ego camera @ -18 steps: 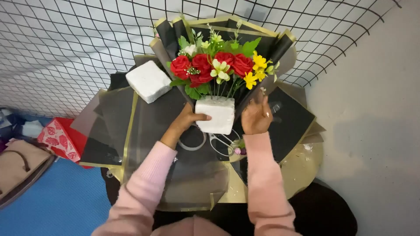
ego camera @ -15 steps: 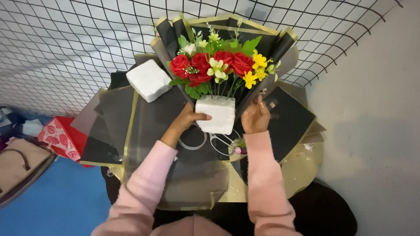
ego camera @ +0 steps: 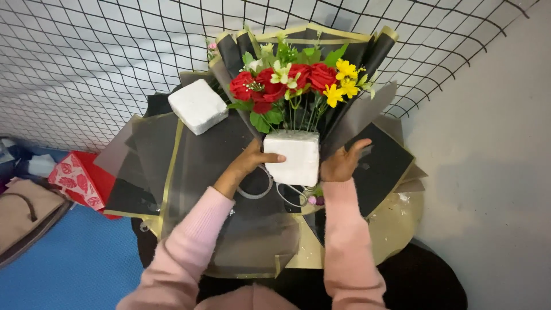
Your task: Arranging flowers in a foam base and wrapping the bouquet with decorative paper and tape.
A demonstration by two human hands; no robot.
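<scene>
- White foam block [ego camera: 291, 157] at tabletop [ego camera: 402, 227] centre, on black gold-edged wrapping sheets [ego camera: 201, 155].
- Flower stems [ego camera: 298, 112] planted in block; long axis running away from wearer, red and yellow blooms [ego camera: 287, 80] toward wire mesh [ego camera: 86, 57].
- Left hand [ego camera: 248, 162]: grip closed on block's left side, thumb on top.
- Right hand [ego camera: 340, 163]: grip cupped against block's right side and sheet; fingertips hidden.
- Second foam block [ego camera: 197, 105] lying apart, upper left.
- Scissors [ego camera: 270, 186] partly hidden beneath block.

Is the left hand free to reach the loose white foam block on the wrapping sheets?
Probably yes. The spare foam block lies uncovered on the dark wrapping sheets, up-left of the left hand, nothing between them. But that hand grips the bouquet's foam base and must let go first.
</scene>
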